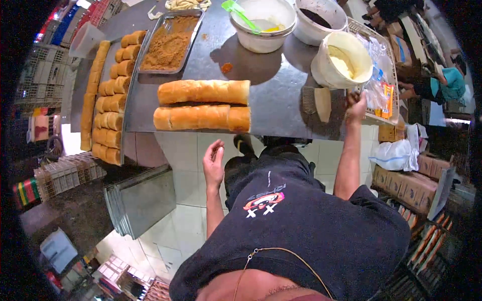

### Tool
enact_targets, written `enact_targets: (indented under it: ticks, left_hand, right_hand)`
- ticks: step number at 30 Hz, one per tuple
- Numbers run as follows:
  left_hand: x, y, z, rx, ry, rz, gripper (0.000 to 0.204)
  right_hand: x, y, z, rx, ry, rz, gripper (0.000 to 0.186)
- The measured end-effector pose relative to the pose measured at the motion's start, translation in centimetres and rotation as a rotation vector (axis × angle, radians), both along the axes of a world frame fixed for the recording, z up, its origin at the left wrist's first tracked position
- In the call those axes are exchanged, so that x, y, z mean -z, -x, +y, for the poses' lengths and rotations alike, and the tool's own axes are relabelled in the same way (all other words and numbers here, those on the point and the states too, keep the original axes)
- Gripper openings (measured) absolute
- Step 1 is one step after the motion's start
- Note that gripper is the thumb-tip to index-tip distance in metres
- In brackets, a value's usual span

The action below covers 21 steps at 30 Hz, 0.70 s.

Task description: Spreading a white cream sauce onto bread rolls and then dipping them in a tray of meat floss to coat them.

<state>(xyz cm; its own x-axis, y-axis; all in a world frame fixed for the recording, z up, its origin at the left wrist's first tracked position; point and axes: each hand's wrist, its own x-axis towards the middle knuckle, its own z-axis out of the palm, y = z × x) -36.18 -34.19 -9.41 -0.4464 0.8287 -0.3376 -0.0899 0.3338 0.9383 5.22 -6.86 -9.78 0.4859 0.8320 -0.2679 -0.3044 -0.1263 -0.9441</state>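
Two long rows of joined golden bread rolls (203, 92) lie side by side near the table's front edge. My left hand (215, 163) hangs in the air just short of that edge, fingers loosely bent and apart from the thumb, holding nothing. At the table's right edge, my right hand (356, 106) has its fingers curled; what they hold, if anything, I cannot make out. Just beyond it a white bucket (321, 62) with pale yellow cream leans to one side. Left of that hand lie a flat wooden scraper (323, 104) and a brush-like tool (308, 100).
A metal tray (189, 56) of brown crumbs sits at the back left, beside a tray of bread rolls (111, 104). Farther back stand a white tub (261, 45) with a green spatula and another bucket (307, 36) with dark contents. A crate (394, 108) holds plastic packages.
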Motion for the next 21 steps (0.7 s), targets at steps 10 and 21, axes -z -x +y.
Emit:
enact_targets:
  ticks: [10, 21]
  left_hand:
    - [-2.6, 8.8, 6.8, 0.161, -0.11, 0.016, 0.029]
    - [-3.0, 6.0, 8.9, 0.259, -0.185, 0.033, 0.034]
  right_hand:
    - [-1.9, 6.3, 4.9, 0.001, -0.127, 0.233, 0.04]
    - [-1.8, 21.3, 0.0, 0.178, -0.215, 0.287, 0.042]
